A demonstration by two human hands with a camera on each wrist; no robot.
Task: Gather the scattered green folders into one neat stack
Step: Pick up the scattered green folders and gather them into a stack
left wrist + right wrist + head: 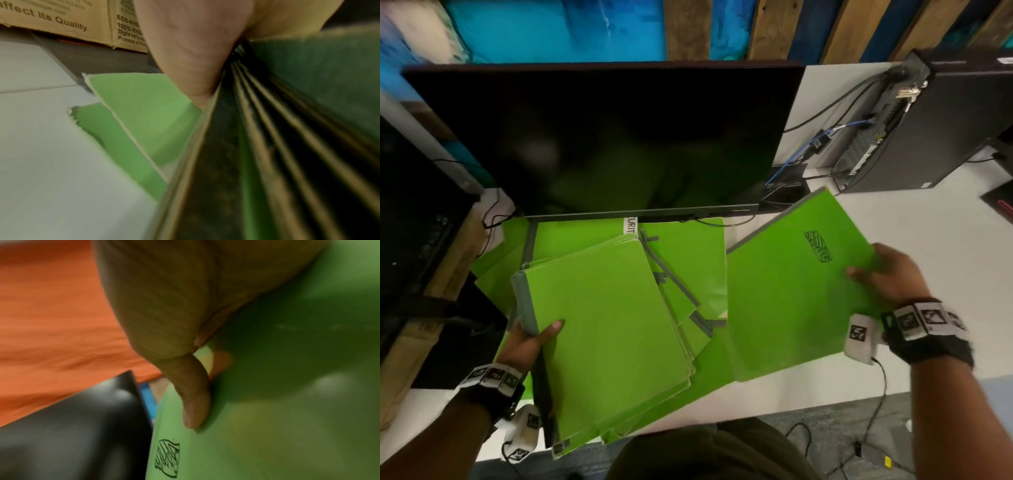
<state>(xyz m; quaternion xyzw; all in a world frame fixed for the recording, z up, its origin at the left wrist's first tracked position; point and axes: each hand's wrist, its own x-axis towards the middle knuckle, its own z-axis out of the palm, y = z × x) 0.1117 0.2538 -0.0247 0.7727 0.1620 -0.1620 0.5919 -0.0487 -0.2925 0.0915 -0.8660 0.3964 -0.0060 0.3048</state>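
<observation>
Several green folders lie fanned on the white desk (893, 226) below the monitor. My left hand (530, 337) grips a bundle of folders (606, 329) by its grey spine, thumb on the top cover; the left wrist view shows the bundle's layered edges (257, 146) under my thumb (191, 53). My right hand (887, 274) holds a single green folder (794, 291) with a black scribbled mark at its right edge, lifted and tilted over the desk. In the right wrist view my thumb (193, 402) presses on that folder's cover (287, 418). More loose folders (688, 246) lie beneath.
A black monitor (613, 137) stands right behind the folders. A black computer tower (935, 126) with cables sits at the back right. A cardboard box (61, 19) and dark items stand at the left. The desk's front edge is close to my body.
</observation>
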